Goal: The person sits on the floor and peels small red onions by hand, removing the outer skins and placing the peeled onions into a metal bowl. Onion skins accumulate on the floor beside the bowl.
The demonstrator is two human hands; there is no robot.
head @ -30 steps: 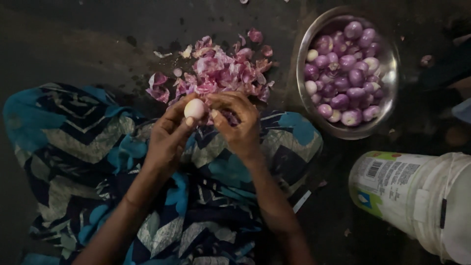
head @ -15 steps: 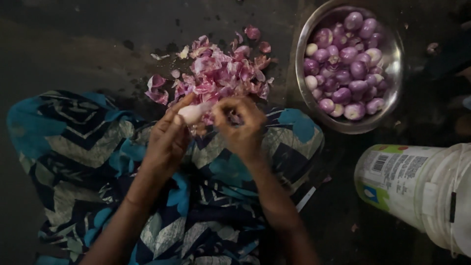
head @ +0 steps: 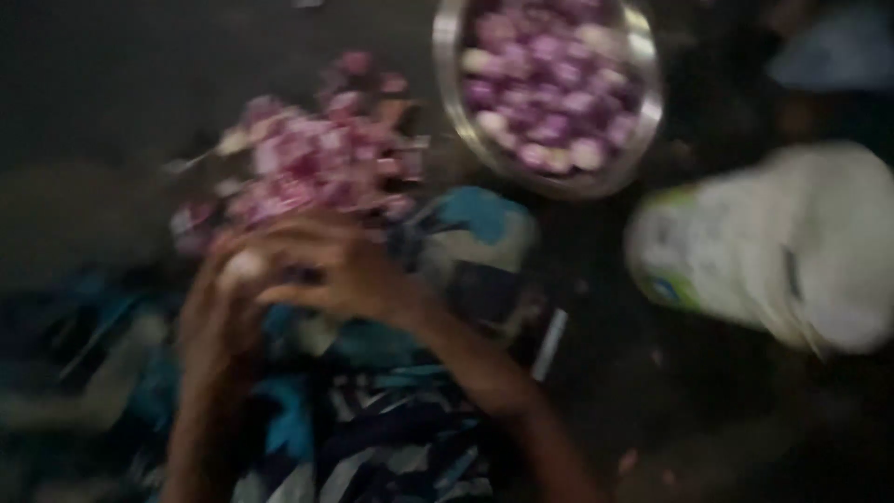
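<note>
left hand (head: 219, 312), right hand (head: 340, 270), meeting around onion (head: 244, 268)

My left hand (head: 219, 312) and right hand (head: 340, 270) are meeting in front of me, fingers curled together. Both forearms are angling inward, blurred.

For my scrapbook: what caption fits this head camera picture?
Blurry view: both hands hold a small peeled onion beside pink onion peels and a steel bowl of onions.

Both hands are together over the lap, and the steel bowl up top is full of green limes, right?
Not limes. The head view shows the bowl holds purple and pale onions. The left hand and right hand are indeed together over the lap.
</note>
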